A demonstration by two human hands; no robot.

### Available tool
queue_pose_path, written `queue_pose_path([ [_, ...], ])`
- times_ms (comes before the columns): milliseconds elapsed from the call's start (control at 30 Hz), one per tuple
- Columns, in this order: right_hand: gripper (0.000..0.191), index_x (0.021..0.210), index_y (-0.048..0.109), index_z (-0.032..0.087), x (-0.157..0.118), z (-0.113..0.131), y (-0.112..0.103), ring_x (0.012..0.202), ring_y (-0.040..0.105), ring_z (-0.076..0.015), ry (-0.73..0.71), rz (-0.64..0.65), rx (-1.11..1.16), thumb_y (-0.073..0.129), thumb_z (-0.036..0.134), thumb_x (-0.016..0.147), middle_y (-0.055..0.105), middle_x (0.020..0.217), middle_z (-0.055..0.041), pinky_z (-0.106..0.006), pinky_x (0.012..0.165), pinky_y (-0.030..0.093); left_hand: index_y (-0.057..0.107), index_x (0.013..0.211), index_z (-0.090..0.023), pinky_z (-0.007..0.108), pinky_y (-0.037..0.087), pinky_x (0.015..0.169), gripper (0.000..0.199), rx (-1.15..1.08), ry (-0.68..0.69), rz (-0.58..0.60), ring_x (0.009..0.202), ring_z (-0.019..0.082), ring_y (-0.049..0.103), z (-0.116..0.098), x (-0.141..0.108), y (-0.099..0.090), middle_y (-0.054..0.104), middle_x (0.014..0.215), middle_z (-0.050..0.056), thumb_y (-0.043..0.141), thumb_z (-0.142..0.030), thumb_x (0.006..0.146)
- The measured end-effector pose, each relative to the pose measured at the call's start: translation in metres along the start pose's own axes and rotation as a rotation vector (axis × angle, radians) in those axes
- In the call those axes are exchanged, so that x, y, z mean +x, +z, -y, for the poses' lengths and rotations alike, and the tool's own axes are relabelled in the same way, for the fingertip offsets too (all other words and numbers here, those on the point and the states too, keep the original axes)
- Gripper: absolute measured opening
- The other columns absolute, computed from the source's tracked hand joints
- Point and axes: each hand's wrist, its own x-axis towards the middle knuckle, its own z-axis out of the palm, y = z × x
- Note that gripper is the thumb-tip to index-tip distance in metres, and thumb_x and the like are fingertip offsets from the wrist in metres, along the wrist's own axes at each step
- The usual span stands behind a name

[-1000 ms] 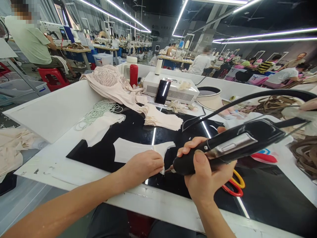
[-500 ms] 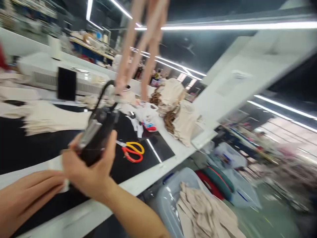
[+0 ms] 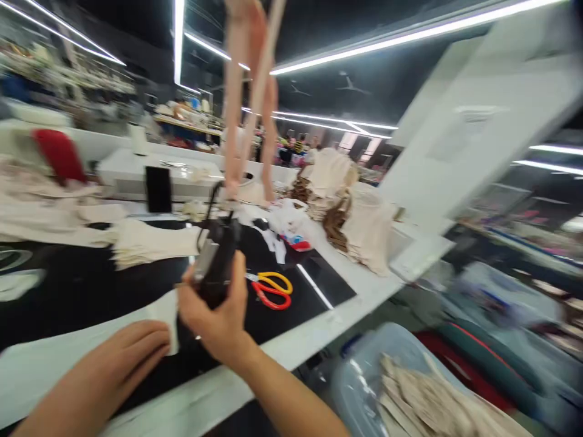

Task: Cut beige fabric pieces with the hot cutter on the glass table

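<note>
My left hand [image 3: 122,358] lies flat, fingers extended together, on the end of a long white piece [image 3: 82,346], cloth or paper, on the black tabletop. My right hand [image 3: 216,309] is wrapped round a black corded hand tool [image 3: 222,267] with a silvery metal part on its side. Its lower end is hidden behind my fingers. Peach fabric strips [image 3: 234,121] hang down to the top of the tool. Just right of that hand lie scissors [image 3: 273,290] with one yellow and one red handle. A stack of cream cut pieces [image 3: 152,240] sits beyond my hands.
Stacked cream and brown garments [image 3: 364,224] stand on the table's far right. White plastic bags [image 3: 291,221] lie nearer. Beyond the white table edge [image 3: 310,337], a pale blue tub [image 3: 359,376] holds beige cloth. A white slanted column [image 3: 464,127] rises at right.
The view has swung left, so the table and both hands appear further right. My right hand still grips the black tool. A gap now shows between my hands, which earlier almost touched.
</note>
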Motion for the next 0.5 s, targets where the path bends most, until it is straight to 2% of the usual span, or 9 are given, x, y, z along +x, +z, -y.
queue_pose_path([
  [33,0.05,0.116,0.055,0.026,0.001,0.005,-0.005,0.055,0.052,-0.011,0.028,0.004,0.038,0.081,0.028,0.074,0.061,0.078,0.0051,-0.025,0.052,0.051,0.072,0.101,-0.03,0.022,0.062,0.079,0.026,0.036,-0.002,0.038,0.089,0.015,0.072,-0.006,-0.008,-0.013,0.072,0.1,-0.004,0.048,-0.039,0.106],
  [100,0.043,0.114,0.053,0.026,0.007,0.009,-0.016,0.06,0.06,-0.0133,0.044,0.006,0.055,0.079,0.027,0.079,0.065,0.083,0.0026,-0.028,0.06,0.056,0.069,0.099,-0.025,0.025,0.06,0.085,0.029,0.061,-0.026,0.158,0.094,0.017,0.07,-0.02,-0.013,-0.026,0.071,0.105,0.001,0.043,-0.03,0.11],
  [267,0.031,0.102,0.055,0.026,0.018,0.01,-0.036,0.059,0.062,-0.014,-0.064,-0.042,-0.001,0.078,0.027,0.082,0.067,0.081,0.0024,-0.029,0.057,0.056,0.063,0.099,-0.021,0.027,0.055,0.087,0.019,0.021,-0.024,0.279,0.099,0.018,0.066,-0.046,-0.02,-0.028,0.069,0.102,0.003,0.047,-0.022,0.11],
  [367,0.032,0.103,0.053,0.027,0.022,0.01,-0.04,0.058,0.062,-0.0127,-0.1,-0.047,0.026,0.078,0.026,0.083,0.068,0.082,0.0046,-0.029,0.057,0.057,0.06,0.1,-0.02,0.026,0.054,0.085,0.015,-0.02,-0.021,0.357,0.099,0.018,0.066,-0.06,-0.029,-0.039,0.068,0.102,0.002,0.049,-0.022,0.11],
  [500,0.034,0.105,0.051,0.028,0.03,0.002,-0.038,0.059,0.062,-0.0119,-0.132,-0.054,0.045,0.077,0.025,0.083,0.066,0.082,0.0059,-0.029,0.058,0.058,0.061,0.102,-0.019,0.028,0.055,0.085,0.018,0.011,0.029,0.361,0.097,0.018,0.064,-0.065,-0.023,-0.051,0.067,0.102,0.003,0.045,-0.016,0.11],
])
